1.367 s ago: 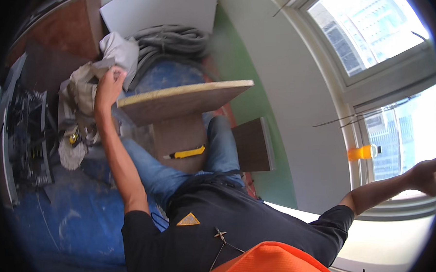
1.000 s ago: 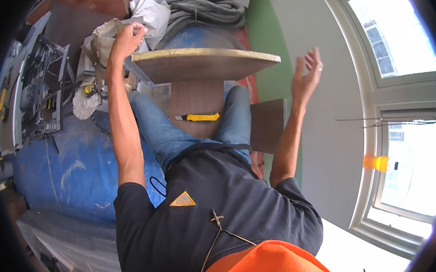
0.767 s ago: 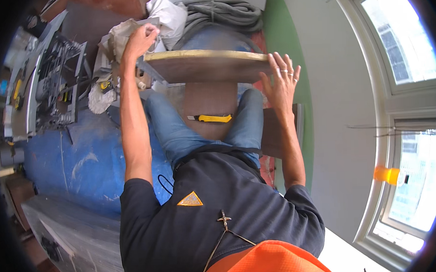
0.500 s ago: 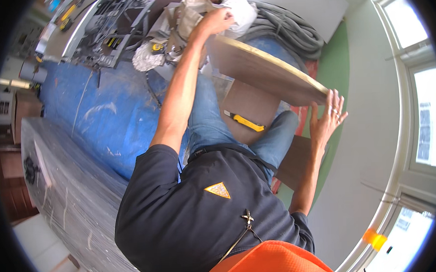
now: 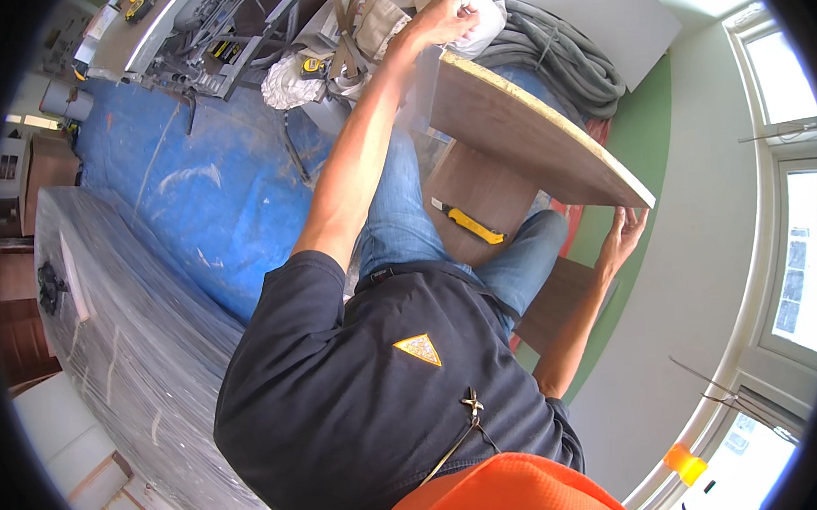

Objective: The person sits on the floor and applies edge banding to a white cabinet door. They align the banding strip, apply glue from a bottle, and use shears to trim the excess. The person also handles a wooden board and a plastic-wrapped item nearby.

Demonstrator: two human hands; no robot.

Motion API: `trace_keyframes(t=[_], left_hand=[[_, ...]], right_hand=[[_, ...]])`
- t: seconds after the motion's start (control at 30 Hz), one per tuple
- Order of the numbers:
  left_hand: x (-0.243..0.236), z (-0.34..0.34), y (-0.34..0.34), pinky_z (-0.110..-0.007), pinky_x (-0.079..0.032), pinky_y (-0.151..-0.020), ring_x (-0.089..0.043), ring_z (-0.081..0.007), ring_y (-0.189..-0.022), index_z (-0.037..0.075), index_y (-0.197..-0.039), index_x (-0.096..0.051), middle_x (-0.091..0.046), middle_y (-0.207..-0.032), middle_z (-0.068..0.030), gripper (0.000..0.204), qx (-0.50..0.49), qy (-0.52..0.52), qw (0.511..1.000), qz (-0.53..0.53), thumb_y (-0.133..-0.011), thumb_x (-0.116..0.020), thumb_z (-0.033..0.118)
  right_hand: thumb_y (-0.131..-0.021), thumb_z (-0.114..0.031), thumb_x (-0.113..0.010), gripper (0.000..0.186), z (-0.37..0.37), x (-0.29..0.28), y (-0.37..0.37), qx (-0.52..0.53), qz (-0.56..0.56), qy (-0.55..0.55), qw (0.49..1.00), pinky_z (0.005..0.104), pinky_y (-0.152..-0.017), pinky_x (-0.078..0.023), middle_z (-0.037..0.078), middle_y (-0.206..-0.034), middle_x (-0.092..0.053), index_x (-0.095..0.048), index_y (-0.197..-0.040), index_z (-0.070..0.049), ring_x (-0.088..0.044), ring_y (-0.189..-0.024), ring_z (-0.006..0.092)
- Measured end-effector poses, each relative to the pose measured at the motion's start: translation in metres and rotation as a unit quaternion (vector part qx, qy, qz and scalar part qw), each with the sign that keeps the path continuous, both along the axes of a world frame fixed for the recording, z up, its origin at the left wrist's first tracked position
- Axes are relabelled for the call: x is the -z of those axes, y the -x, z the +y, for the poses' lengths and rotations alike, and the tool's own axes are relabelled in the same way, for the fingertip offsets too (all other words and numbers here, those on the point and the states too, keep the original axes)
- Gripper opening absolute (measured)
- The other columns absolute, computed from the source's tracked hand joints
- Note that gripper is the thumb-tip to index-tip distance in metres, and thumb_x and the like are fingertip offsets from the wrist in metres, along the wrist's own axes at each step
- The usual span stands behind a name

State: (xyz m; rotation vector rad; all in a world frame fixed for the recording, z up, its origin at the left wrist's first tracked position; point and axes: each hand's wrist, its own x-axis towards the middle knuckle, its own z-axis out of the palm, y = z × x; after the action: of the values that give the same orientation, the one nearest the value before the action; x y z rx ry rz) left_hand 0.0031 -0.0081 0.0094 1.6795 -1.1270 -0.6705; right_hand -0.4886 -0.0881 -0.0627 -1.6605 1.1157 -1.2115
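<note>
A brown wood-faced board (image 5: pixel 522 141) with a pale, yellowish raw edge stands slanted in front of my knees. At its right end, my right hand (image 5: pixel 619 237) has its bent fingertips against the lower corner. Past its far left end, my left hand (image 5: pixel 444 24) is closed in a pinch; what it holds, if anything, I cannot make out. A translucent greyish strip (image 5: pixel 422 90) hangs below that wrist, beside the board's end. Between my legs, a yellow utility knife (image 5: pixel 475 225) lies on another brown panel (image 5: pixel 460 180).
Coiled grey hose (image 5: pixel 555 53) lies behind the board, near the pale wall. A tool bag (image 5: pixel 389 19), a tape measure (image 5: pixel 313 68) and a rack of metal parts (image 5: pixel 226 44) stand at far left. Blue sheeting (image 5: pixel 196 191) covers the floor; plastic-wrapped furniture (image 5: pixel 130 340) stands on my left.
My right hand has gone from spread fingers beside the board's end to bent fingertips at its lower corner. The view has shifted slightly; my left hand stays closed near the far end.
</note>
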Motion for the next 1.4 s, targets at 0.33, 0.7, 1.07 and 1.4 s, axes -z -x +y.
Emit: trace_keyframes(t=[0.33,0.7,1.07,1.4], left_hand=[[-0.010,0.015,-0.001,-0.033,-0.061,-0.086,-0.071,-0.0209,-0.093,-0.002,-0.117,-0.062,-0.069,-0.102,-0.0143,0.038,-0.064,0.203,0.955,0.208,-0.102,-0.059,0.032],[0.020,0.072,0.024,-0.032,-0.052,-0.088,-0.068,-0.0180,-0.097,0.002,-0.112,-0.065,-0.070,-0.102,-0.0087,0.048,-0.088,0.205,0.961,0.162,-0.106,-0.043,0.044],[0.048,0.055,0.059,-0.040,-0.039,-0.107,-0.060,-0.0202,-0.111,0.003,-0.116,-0.065,-0.068,-0.113,-0.0092,0.046,-0.113,0.205,0.963,0.134,-0.106,-0.043,0.042],[0.045,0.076,0.053,-0.040,-0.036,-0.111,-0.056,-0.0222,-0.120,0.004,-0.121,-0.062,-0.069,-0.116,-0.0126,0.053,-0.089,0.205,0.974,-0.026,-0.109,-0.028,0.043]], right_hand=[[-0.100,-0.031,-0.062,0.057,-0.002,0.011,-0.020,0.008,0.080,0.001,0.997,0.0409,-0.100,-0.048,0.022,-0.131,-0.059,-0.043,-0.143,0.002,-0.058,-0.122,0.0304],[-0.100,-0.030,-0.062,0.053,0.002,0.003,-0.037,0.059,0.104,0.007,0.993,0.0406,-0.099,-0.047,0.019,-0.126,-0.061,-0.047,-0.138,0.004,-0.059,-0.118,0.0290],[-0.095,-0.024,-0.066,0.057,-0.024,0.041,-0.016,0.077,0.082,-0.013,0.994,0.0422,-0.091,-0.053,0.026,-0.119,-0.066,-0.044,-0.141,0.001,-0.066,-0.111,0.0355],[-0.095,-0.024,-0.071,0.058,-0.018,0.028,-0.022,0.056,0.096,-0.045,0.993,0.0403,-0.094,-0.053,0.024,-0.124,-0.063,-0.045,-0.138,0.003,-0.062,-0.117,0.0281]])
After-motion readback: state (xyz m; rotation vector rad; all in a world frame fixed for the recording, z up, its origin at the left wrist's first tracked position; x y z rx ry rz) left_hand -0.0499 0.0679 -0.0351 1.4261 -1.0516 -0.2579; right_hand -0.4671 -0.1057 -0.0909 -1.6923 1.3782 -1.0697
